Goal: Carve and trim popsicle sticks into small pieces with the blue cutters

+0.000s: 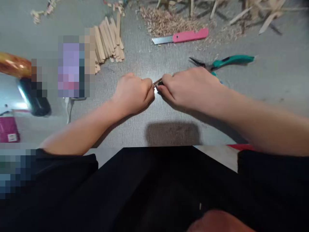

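My left hand point(135, 91) is closed, its fingertips pinching one end of a thin brown stick point(158, 82). Close on its right, my right hand point(190, 86) is also closed round the stick's other end, and a small dark thing shows at its fingertips, too small to name. Both hands rest low over the grey table point(135, 132), nearly touching. Teal-handled pliers point(233, 61) lie just beyond my right hand, partly hidden by it. Farther back is a pink folding knife point(190, 35) with its blade out, pointing left.
Flat wooden sticks point(106, 40) are piled at the back left, beside a blurred-out phone-like object point(70, 69) with a white cable point(69, 109). Wood shavings point(169, 22) lie behind the knife. A dark bottle-like object point(36, 100) and magenta packet point(9, 129) are far left.
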`<state>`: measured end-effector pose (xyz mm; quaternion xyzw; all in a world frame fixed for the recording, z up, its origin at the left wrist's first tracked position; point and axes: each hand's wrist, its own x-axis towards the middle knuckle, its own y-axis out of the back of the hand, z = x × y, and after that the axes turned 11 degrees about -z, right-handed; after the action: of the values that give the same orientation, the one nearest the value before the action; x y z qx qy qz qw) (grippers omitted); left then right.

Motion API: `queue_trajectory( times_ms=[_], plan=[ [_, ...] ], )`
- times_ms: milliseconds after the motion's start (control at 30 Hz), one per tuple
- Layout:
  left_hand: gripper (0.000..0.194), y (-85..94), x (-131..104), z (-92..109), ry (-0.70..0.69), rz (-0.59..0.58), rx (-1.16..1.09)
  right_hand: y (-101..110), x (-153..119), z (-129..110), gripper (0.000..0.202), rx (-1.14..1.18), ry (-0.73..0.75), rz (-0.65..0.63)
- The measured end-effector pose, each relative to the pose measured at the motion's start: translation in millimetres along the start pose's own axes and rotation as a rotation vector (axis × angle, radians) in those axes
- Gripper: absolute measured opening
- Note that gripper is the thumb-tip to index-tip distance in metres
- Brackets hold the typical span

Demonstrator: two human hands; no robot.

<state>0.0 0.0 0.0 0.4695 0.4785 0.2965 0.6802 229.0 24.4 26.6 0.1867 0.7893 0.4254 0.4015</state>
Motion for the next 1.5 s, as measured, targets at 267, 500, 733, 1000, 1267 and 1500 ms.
queue_trajectory(
  times_ms=[267, 500, 733, 1000, 1267, 1500],
  plan=[
    [0.037, -3.9, 6, -15, 0.072, 0.165, -0.010, 4, -10, 1, 0.049, 0.009, -0.037, 0.026],
    [0.028, -12.6, -21, 4, -0.044, 0.302, 0.124, 18, -7, 13, 0.029, 0.291, -0.060, 0.118],
    [0.046, -28.7, -48, 12, -0.149, 0.339, 0.243, 15, -10, 6, 0.030, 0.323, -0.055, 0.096],
    [0.038, -35.9, -53, 5, -0.278, 0.437, 0.169, 31, -16, 0, 0.020, 0.433, -0.077, -0.008],
    [0.021, -41.5, -64, 4, -0.467, 0.535, 0.086, 32, -20, -14, 0.036, 0.135, -0.115, -0.275],
    [0.032, -40.2, -60, -2, -0.480, 0.494, 0.022, 27, -23, -16, 0.033, 0.034, -0.134, -0.373]
  ],
)
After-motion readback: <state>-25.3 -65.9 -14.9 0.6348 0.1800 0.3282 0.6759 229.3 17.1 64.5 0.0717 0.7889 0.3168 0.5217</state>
